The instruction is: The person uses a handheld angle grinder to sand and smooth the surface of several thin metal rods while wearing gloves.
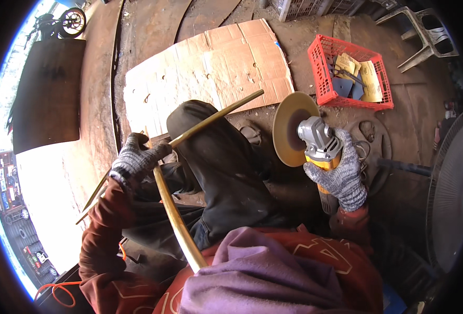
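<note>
My left hand, in a grey knitted glove, is closed around a brass-coloured metal frame. One straight bar of it runs up and right across my raised knee. A curved tube comes back toward my chest, and thinner rods stick out at the lower left. My right hand, gloved alike, grips an angle grinder with a silver head and yellow body. Its large tan disc faces left, apart from the metal frame. Whether the disc spins I cannot tell.
A flattened cardboard sheet covers floor ahead. Right of it, a red plastic crate holds sandpaper sheets. A fan stands at the right, its round base near the grinder. A plastic chair is at far right, an orange cord lower left.
</note>
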